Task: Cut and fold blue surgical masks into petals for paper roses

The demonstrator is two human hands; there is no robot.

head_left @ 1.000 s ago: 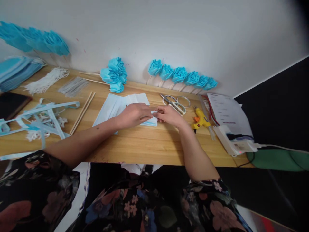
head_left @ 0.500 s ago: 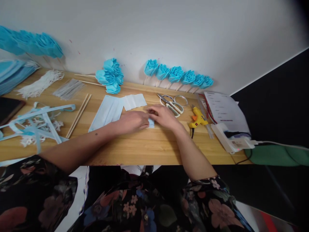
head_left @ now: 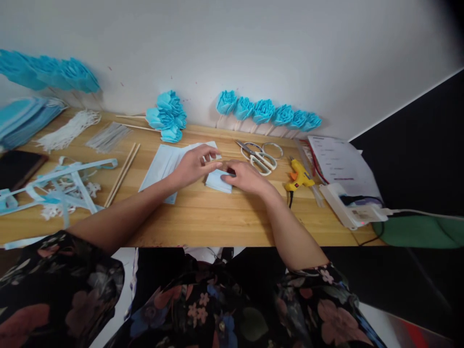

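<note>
At the middle of the frame, the person's right thumb lies on the right edge of a small folded sheet [head_left: 217, 182]; the other fingers of the right hand [head_left: 247, 177] curl at its upper right corner, and whether they pinch it cannot be told. The left hand [head_left: 194, 166] has thumb and fingers parted, the thumb's tip at the sheet's upper edge, contact unclear. The sheet lies on the table [head_left: 210, 224]. Left of it, a larger sheet [head_left: 158, 169] runs under the left forearm. Right of centre are scissors [head_left: 266, 163], then a glue gun [head_left: 300, 176].
</note>
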